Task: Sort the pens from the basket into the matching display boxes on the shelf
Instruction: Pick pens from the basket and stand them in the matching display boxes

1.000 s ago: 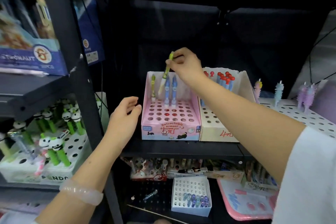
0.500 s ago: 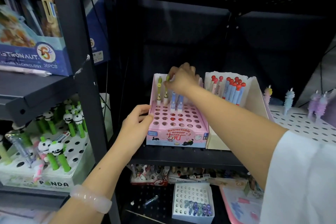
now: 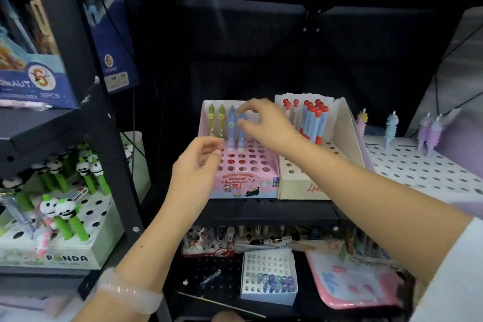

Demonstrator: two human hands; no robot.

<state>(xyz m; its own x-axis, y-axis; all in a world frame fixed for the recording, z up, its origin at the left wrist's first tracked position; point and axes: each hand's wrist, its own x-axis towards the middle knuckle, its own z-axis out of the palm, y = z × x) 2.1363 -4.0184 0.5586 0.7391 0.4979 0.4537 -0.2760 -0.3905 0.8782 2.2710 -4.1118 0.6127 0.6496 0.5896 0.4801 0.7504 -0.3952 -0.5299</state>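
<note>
The pink display box [image 3: 261,180] stands on the middle shelf. In its back row are two green pens [image 3: 217,119] and two blue pens [image 3: 232,125]. My right hand [image 3: 264,124] hovers over the back of the box beside the blue pens, fingers spread and loosely curved, holding nothing. Just in front of the box's left side, my left hand [image 3: 197,167] floats with relaxed fingers, also holding nothing. To the right stands a beige box [image 3: 300,185] with red-capped blue pens [image 3: 313,123]. The basket is out of view.
A black shelf post [image 3: 86,81] divides the left bay, where a panda pen box [image 3: 65,251] sits. Fuzzy pens [image 3: 390,125] stand in a white perforated board at right. Below are a white box of small pens [image 3: 269,277] and a pink tray [image 3: 352,285].
My right hand lowered the green pen into the pink box's back row and let go of it. My left hand came off the box's left side and rose slightly.
</note>
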